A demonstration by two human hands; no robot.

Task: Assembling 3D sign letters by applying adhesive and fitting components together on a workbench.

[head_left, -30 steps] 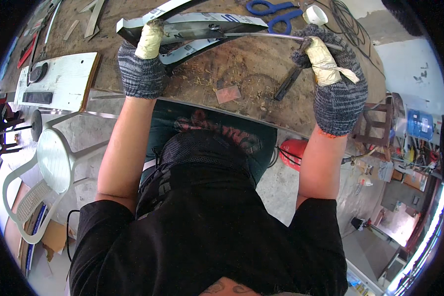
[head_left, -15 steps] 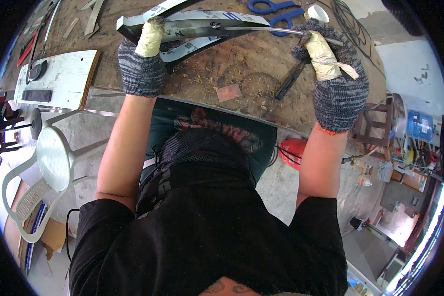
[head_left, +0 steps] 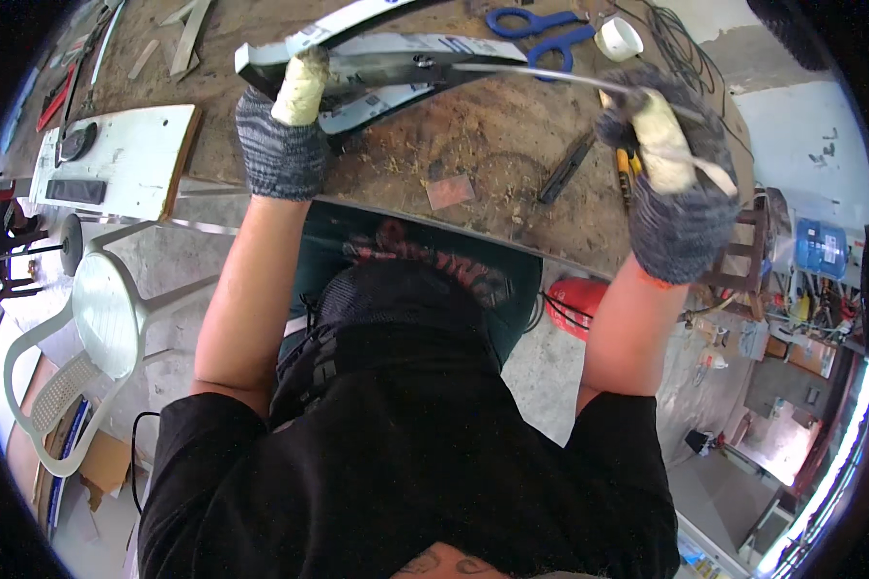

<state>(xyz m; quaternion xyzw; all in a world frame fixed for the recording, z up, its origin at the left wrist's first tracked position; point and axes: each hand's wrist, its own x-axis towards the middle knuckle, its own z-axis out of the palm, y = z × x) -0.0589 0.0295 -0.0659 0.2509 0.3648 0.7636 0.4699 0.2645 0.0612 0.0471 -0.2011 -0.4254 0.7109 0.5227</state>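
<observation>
Both hands wear dark grey knitted gloves with cream tape round the thumb. My left hand (head_left: pixel 285 135) is closed on the left end of a curved black part with white printed film (head_left: pixel 386 69), its taped thumb pressed on top. My right hand (head_left: pixel 681 174), slightly blurred, is closed round the right end of a thin metal rod (head_left: pixel 550 72). The rod's left end meets the black part near a small dark spot; whether it sits in a hole I cannot tell. Below and left of the right hand lies a black bar-shaped tool (head_left: pixel 568 167). A yellow-orange tool (head_left: pixel 625 181) lies partly hidden beside the right glove.
Blue-handled scissors (head_left: pixel 550 43), a white tape roll (head_left: pixel 619 39) and coiled cable (head_left: pixel 681 53) lie at the back right of the wooden bench (head_left: pixel 512 125). A small reddish plate (head_left: pixel 450 191) is near the front edge. A white board (head_left: pixel 116 159) and plastic chair (head_left: pixel 101 318) stand left.
My right hand has moved right and toward me, the rod shifting right with it and uncovering the yellow-orange tool. My left hand and the curved part have shifted only slightly.
</observation>
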